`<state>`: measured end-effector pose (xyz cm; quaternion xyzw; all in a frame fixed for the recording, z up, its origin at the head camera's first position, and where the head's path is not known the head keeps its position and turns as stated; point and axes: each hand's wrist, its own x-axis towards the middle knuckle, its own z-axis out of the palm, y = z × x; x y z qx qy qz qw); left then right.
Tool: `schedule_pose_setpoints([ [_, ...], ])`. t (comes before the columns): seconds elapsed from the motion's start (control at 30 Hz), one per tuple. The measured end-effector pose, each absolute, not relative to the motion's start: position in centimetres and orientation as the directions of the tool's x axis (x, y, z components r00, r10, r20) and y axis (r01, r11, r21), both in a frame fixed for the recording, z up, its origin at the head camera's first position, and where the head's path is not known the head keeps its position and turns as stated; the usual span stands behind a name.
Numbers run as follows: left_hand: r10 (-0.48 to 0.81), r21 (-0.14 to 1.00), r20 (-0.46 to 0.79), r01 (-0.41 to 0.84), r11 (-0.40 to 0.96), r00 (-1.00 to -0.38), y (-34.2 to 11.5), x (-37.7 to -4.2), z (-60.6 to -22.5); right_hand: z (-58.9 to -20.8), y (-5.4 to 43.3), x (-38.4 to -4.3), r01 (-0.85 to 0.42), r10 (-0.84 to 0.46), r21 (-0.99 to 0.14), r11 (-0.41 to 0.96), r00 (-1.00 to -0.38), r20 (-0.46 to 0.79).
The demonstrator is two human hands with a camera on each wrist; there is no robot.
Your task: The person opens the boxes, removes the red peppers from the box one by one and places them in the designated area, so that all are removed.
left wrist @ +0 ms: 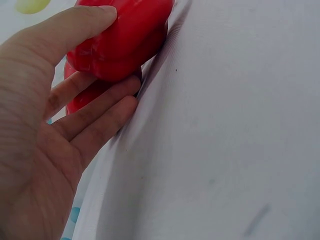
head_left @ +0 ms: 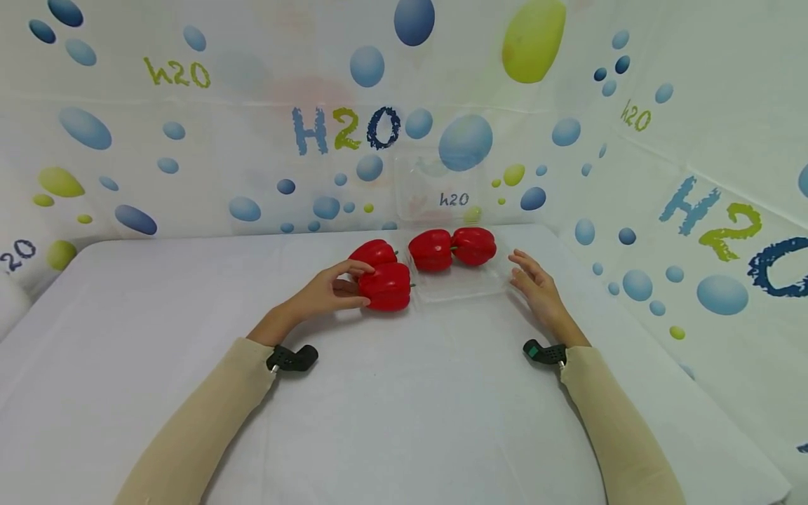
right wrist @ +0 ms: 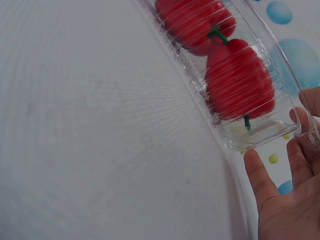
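My left hand (head_left: pixel 328 289) has its thumb and fingers around the left side of a red bell pepper (head_left: pixel 386 287) on the table. In the left wrist view the thumb lies on this pepper, and some fingers reach in toward a second red bell pepper (head_left: pixel 374 252) just behind it. Two more red bell peppers (head_left: pixel 431 250) lie end to end in a clear plastic container (head_left: pixel 461 289), their green stems showing in the right wrist view. At the container's right edge is my right hand (head_left: pixel 536 291), fingers spread and loosely bent, fingertips right by the clear wall (right wrist: pixel 272 137).
The container's transparent lid (head_left: pixel 435 186) stands up at the back, before a patterned backdrop (head_left: pixel 252 140) with blue and green drops. A white cloth (head_left: pixel 404 407) covers the table. Each wrist wears a dark camera mount (head_left: pixel 292 358).
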<state>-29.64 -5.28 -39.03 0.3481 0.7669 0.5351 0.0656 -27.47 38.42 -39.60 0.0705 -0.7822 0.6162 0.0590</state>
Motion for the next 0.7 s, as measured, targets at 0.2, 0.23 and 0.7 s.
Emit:
schedule_pose_setpoints([
  [0.2, 0.594, 0.867, 0.263, 0.457, 0.2, -0.76, -5.2, -29.6, -39.0, -38.0, 37.4, -26.2, -0.179, -0.055, -0.959, 0.221, -0.984, 0.171],
  [0.23, 0.593, 0.867, 0.262, 0.456, 0.203, -0.761, -5.2, -29.6, -39.0, -37.8, 37.2, -25.9, -0.178, -0.057, -0.958, 0.224, -0.984, 0.169],
  [0.7, 0.562, 0.838, 0.248, 0.466, 0.284, -0.789, -5.3, -29.5, -39.1, -37.5, 37.1, -25.7, -0.166, -0.046, -0.953, 0.252, -0.986, 0.159],
])
